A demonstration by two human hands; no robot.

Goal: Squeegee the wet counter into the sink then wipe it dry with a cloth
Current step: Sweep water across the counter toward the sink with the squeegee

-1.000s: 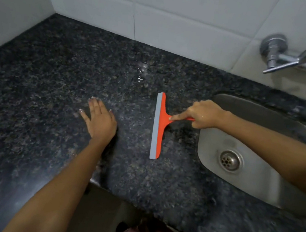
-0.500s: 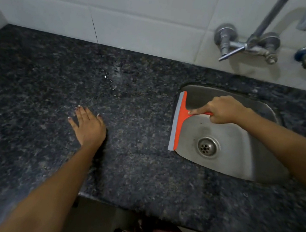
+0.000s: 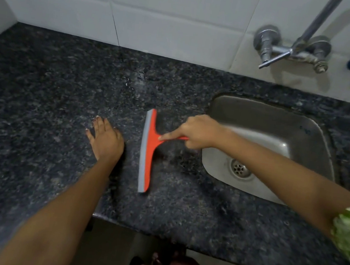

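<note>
Granite desk (image 3: 33, 134), dark and speckled, fills most of the view under a white tiled wall, with a small patch of water drops (image 3: 136, 85) near the back. Set into its right side is the steel sink (image 3: 318, 140), taps above it on the wall. The left hand (image 3: 106, 140) lies flat on the stone, fingers straight and spread, holding nothing. The right hand (image 3: 196, 133) curls round the handle of the squeegee (image 3: 147, 148), index finger stretched along it toward the blade. The squeegee sits on the desk between the 2 hands, just left of the sink, its long grey rubber edge facing the left hand. It looks light and stiff in its orange plastic body, with only the rubber lip flexible; a wet handle may slip, so the grip close behind the blade seems right for pressing evenly. No cloth shows.
</note>
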